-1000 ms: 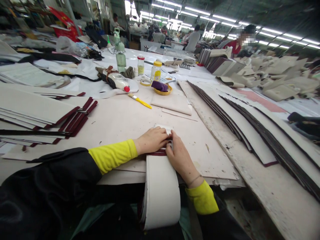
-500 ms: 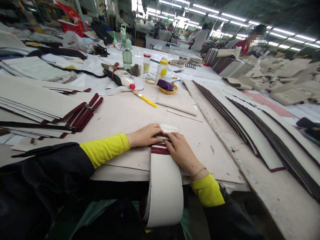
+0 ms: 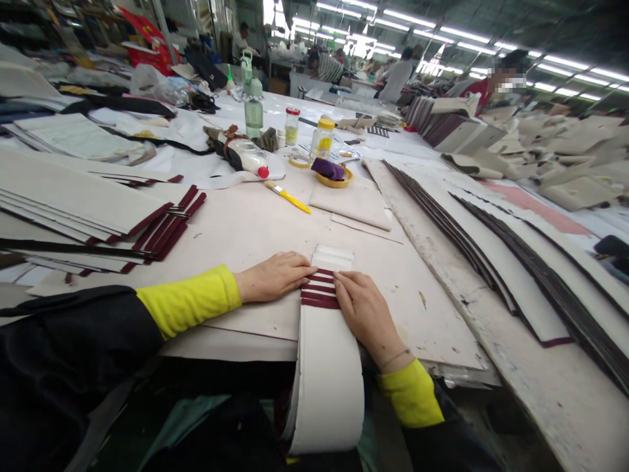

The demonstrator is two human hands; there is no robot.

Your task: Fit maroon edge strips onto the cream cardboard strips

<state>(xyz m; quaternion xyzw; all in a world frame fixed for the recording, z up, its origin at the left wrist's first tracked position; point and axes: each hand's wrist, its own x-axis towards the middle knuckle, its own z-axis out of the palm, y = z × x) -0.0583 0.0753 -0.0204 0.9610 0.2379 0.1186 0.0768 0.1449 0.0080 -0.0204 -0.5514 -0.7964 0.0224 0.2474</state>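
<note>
- The stack of pale strips (image 3: 327, 367) lies between the two hands at the near edge of the surface (image 3: 246, 229); its maroon ends (image 3: 319, 303) are fanned in steps on top, while its length curves down over the edge.
- A whitish piece (image 3: 334, 254) lies just beyond the farthest maroon end.
- The left forearm comes in from the side, nearly level, with the left hand (image 3: 276, 278) palm down.
- Its fingers are stretched out and close together, not curled around anything; the fingertips touch the stack's left edge.
- The right forearm angles up from below, and the right hand (image 3: 367, 309) leans inward with bent fingers.
- Its thumb and fingertips are set narrowly against the stack's right edge; whether they pinch it, I cannot tell.
- Farther out lie a yellow-handled brush (image 3: 291, 198) ahead, a maroon-ended pile (image 3: 88, 203) to the left and dark-edged strips (image 3: 457, 255) to the right.
</note>
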